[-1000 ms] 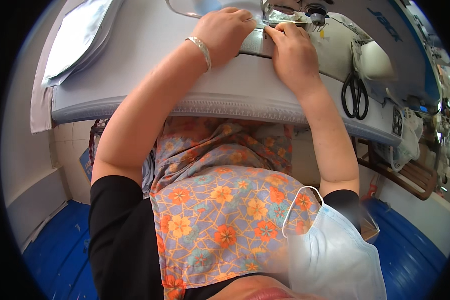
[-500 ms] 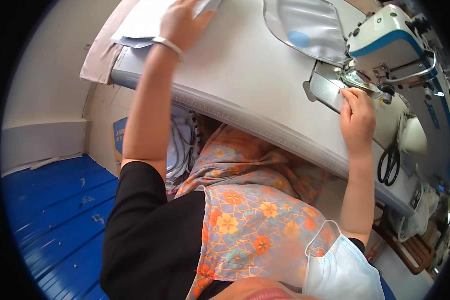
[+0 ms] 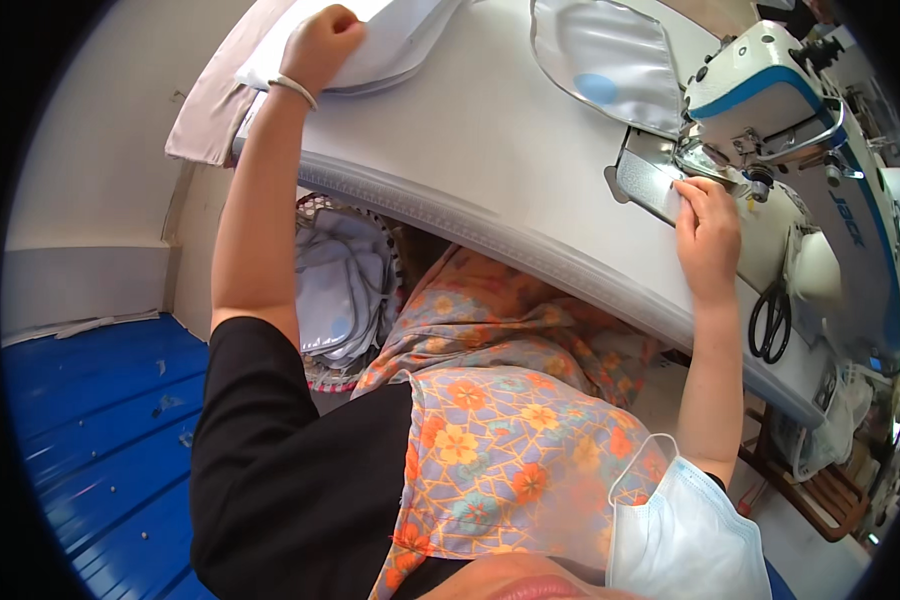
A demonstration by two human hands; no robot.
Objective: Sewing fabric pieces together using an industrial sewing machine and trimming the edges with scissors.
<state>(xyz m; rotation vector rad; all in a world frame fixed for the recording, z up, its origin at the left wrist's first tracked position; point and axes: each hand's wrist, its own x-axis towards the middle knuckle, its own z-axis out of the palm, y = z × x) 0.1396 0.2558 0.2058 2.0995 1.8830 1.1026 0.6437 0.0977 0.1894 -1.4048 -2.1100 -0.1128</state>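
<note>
Apron point(image 3: 530, 440): lilac-grey ground, yellow web of lines, flowers in orange, red-orange, yellow, teal.
Sleeves point(image 3: 260, 450): plain black.
Mask point(image 3: 685, 530): pale blue.
Bangle point(image 3: 295, 92): silvery white.
Stacked sheets point(image 3: 400, 45): white, grey edging.
Spotted sheet point(image 3: 625, 50): silvery white, grey border, 1 light-blue round spot.
Machine plate point(image 3: 645, 180): silver-grey.
Sewing machine point(image 3: 755, 65): white, 1 blue band on head.
Tabletop point(image 3: 470, 130): pale grey-white.
Table edge point(image 3: 450, 213): grey, ruler-like ticks.
Corner cloth point(image 3: 205, 125): dusty pink.
Basket pieces point(image 3: 340, 275): pale grey-lilac.
Scissor handles point(image 3: 757, 325): black.
Floor point(image 3: 100, 420): bright blue, dark parallel lines.
</note>
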